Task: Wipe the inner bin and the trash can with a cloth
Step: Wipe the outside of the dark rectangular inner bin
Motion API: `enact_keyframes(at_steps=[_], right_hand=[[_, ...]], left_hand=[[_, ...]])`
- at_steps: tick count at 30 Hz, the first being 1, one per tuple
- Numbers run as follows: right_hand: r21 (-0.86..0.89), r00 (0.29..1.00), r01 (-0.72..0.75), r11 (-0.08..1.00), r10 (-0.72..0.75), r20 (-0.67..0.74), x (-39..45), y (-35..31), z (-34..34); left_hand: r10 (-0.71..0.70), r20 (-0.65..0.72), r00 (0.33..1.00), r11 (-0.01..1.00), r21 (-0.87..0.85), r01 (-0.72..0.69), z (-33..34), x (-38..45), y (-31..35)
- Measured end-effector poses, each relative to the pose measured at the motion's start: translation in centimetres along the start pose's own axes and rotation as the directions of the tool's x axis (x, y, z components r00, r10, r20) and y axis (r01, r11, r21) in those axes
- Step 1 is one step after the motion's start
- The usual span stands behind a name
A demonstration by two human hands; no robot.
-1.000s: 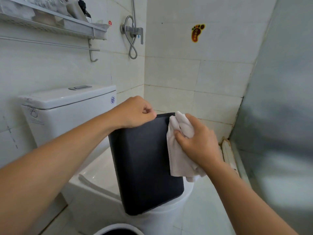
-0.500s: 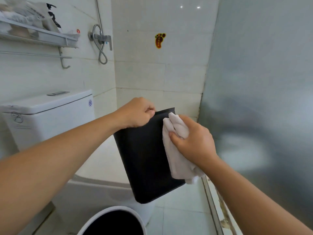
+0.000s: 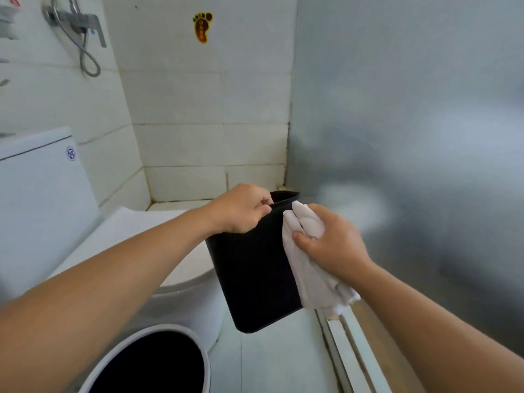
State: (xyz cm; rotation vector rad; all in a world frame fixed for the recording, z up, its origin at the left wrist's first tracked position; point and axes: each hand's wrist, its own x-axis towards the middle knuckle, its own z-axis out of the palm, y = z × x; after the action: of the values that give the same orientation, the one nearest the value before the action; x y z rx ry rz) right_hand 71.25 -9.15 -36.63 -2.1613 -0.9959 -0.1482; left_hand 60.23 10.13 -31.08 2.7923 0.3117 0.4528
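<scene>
A black inner bin point(image 3: 255, 273) hangs in the air in front of me, above the floor and beside the toilet. My left hand point(image 3: 239, 209) grips its top rim at the near left corner. My right hand point(image 3: 330, 242) holds a white cloth point(image 3: 307, 259) and presses it against the bin's right side; the cloth's loose end hangs below the hand. The white trash can point(image 3: 195, 347) with its dark open mouth stands on the floor at the bottom left, partly hidden by my left forearm.
A white toilet point(image 3: 181, 282) with its lid down and its tank point(image 3: 42, 194) fills the left. A frosted glass partition point(image 3: 411, 137) and its floor track point(image 3: 348, 350) run along the right. A shower hose and tap point(image 3: 79, 26) hang on the tiled wall.
The view has swung right and down. The bin, still held by both hands, has moved off the toilet towards the partition, and the trash can's mouth has come into view.
</scene>
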Motion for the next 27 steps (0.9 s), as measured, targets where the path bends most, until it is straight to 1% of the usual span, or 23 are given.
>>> enact_keyframes(at_steps=[3,5,9,13,19,21,23,25,27], right_hand=[[-0.010,0.995,-0.074,0.997,0.075,0.062,-0.6,2.6,2.0],[-0.032,0.988,-0.114,0.993,0.116,0.098,-0.7,4.2,3.1],[-0.107,0.971,-0.174,0.979,0.189,0.146,-0.6,6.5,4.4],[-0.235,0.945,-0.212,0.949,0.260,0.199,-0.4,8.3,4.4],[-0.343,0.896,-0.233,0.910,0.337,0.288,-0.5,11.2,4.7],[-0.355,0.872,-0.246,0.902,0.365,0.325,-0.3,11.6,4.8],[-0.338,0.854,-0.291,0.895,0.402,0.329,0.1,12.2,4.7],[-0.306,0.844,-0.350,0.886,0.440,0.308,0.4,12.8,4.3],[-0.279,0.842,-0.382,0.881,0.457,0.289,0.6,13.5,4.0]], left_hand=[[0.074,0.057,0.996,0.995,0.064,-0.078,3.8,-0.1,-0.7],[0.086,0.063,0.994,0.991,0.093,-0.092,6.5,-0.3,-1.5],[0.108,0.033,0.994,0.973,0.203,-0.112,12.2,-0.7,-2.4],[0.145,-0.003,0.989,0.952,0.272,-0.139,17.2,-1.1,-2.1],[0.252,0.046,0.967,0.935,0.246,-0.255,22.2,-2.5,-4.0],[0.272,0.005,0.962,0.947,0.178,-0.269,23.1,-3.2,-4.8],[0.221,-0.049,0.974,0.973,0.083,-0.217,23.6,-3.8,-5.5],[0.075,-0.073,0.994,0.996,-0.052,-0.079,23.8,-4.5,-5.9],[-0.086,-0.064,0.994,0.984,-0.161,0.075,24.1,-5.0,-6.1]])
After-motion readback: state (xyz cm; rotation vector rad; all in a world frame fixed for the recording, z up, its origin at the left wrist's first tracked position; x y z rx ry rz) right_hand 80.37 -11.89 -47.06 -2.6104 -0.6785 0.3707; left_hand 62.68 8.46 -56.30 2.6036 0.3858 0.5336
